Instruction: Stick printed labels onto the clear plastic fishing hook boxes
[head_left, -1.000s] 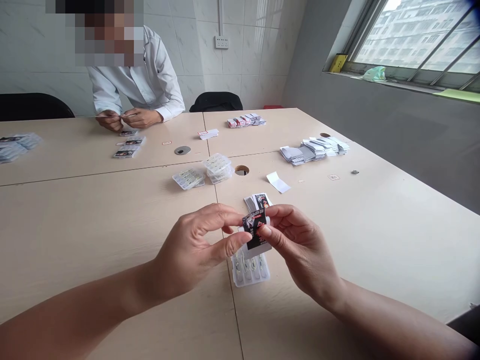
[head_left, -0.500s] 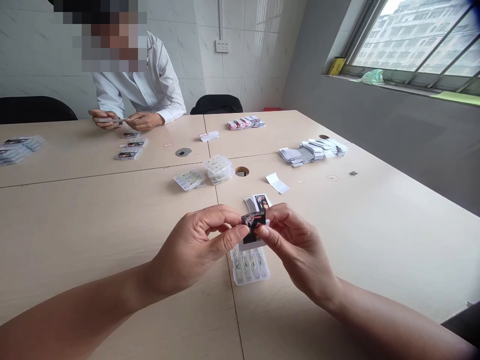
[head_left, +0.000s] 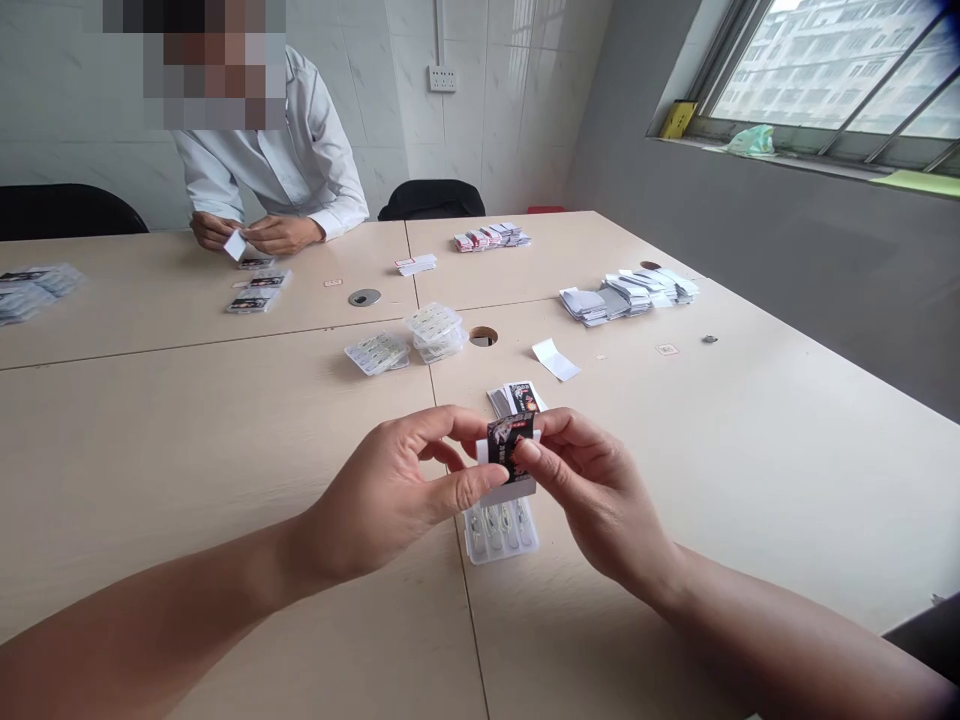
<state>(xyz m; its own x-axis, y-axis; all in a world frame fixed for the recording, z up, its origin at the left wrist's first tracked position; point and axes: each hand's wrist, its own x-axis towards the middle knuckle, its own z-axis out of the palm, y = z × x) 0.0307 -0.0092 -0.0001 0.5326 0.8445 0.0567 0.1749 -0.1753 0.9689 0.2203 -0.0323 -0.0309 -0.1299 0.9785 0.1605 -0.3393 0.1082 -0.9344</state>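
Between my left hand (head_left: pixel 405 470) and my right hand (head_left: pixel 600 490) is a black printed card (head_left: pixel 508 445) with white and grey paper behind it. Both hands pinch it between thumb and fingers, the left at its left side, the right at its upper right. Below it on the table lies a clear compartment box (head_left: pixel 501 535) with small items in its slots; the card hides its top edge. Just beyond my fingers rests a small pile of printed cards (head_left: pixel 521 396), partly covered by the held card.
Clear boxes (head_left: pixel 435 330) are stacked beyond my left hand, near a round hole (head_left: pixel 484 337). A folded white paper (head_left: pixel 556 360) and paper stacks (head_left: pixel 630 298) lie farther right. Across the table (head_left: pixel 337 420), a person (head_left: pixel 277 170) in a white shirt holds a white paper (head_left: pixel 235 245).
The held card's black face stands more upright, and more white paper shows at its left. My left thumb has shifted slightly right. The person across has turned a white paper into view.
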